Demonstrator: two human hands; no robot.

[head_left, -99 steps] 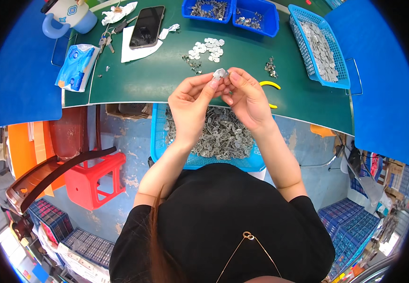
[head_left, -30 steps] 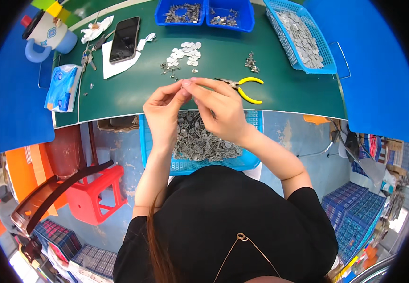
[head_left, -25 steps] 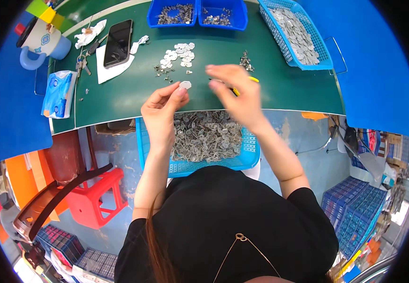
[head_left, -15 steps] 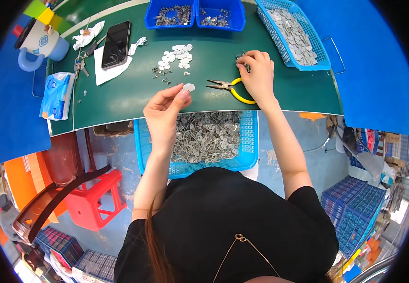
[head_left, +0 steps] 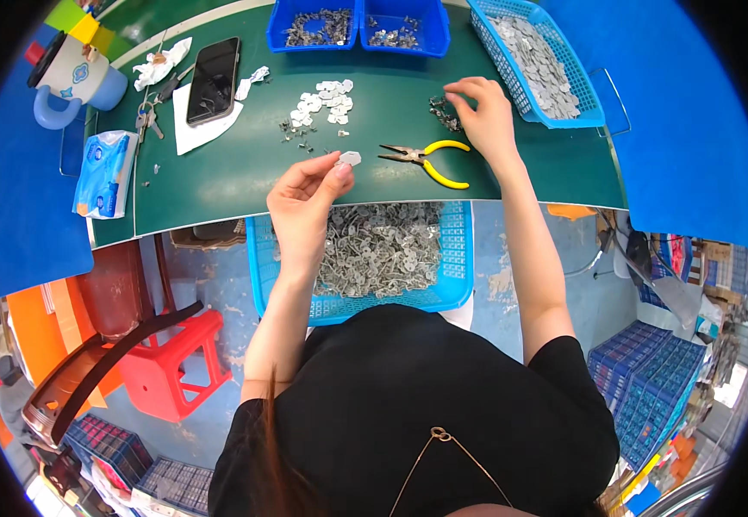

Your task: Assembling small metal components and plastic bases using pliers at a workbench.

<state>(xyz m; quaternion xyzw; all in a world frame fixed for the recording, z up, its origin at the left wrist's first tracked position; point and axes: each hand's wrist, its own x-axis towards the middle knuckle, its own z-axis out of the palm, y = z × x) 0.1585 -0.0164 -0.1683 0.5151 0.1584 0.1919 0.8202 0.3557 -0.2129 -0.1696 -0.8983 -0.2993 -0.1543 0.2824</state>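
Note:
My left hand (head_left: 309, 194) is over the near edge of the green table, pinching a small flat whitish plate (head_left: 351, 158) between thumb and fingertips. On the right, my right hand (head_left: 488, 121) hovers at a small pile of dark metal pieces (head_left: 443, 114). Its thumb and forefinger are apart, and nothing shows between them; the other fingers are curled. Between the hands lie pliers with yellow handles (head_left: 436, 164), jaws toward the left. Beyond my left hand are a heap of pale flat plates (head_left: 322, 102) and a scatter of tiny metal pieces (head_left: 295, 132).
Two blue bins (head_left: 314, 41) of small metal parts stand at the back. A light-blue basket (head_left: 594, 114) of flat discs is at the right. Below the table edge sits a blue basket (head_left: 464, 258) full of metal pieces. A phone (head_left: 214, 82), keys (head_left: 147, 121), mug (head_left: 81, 77) and tissue pack (head_left: 102, 177) occupy the left.
My right hand has moved slightly right and away from the pliers, uncovering more of the dark pile and the yellow handles. My left hand, still pinching the plate, has shifted slightly right.

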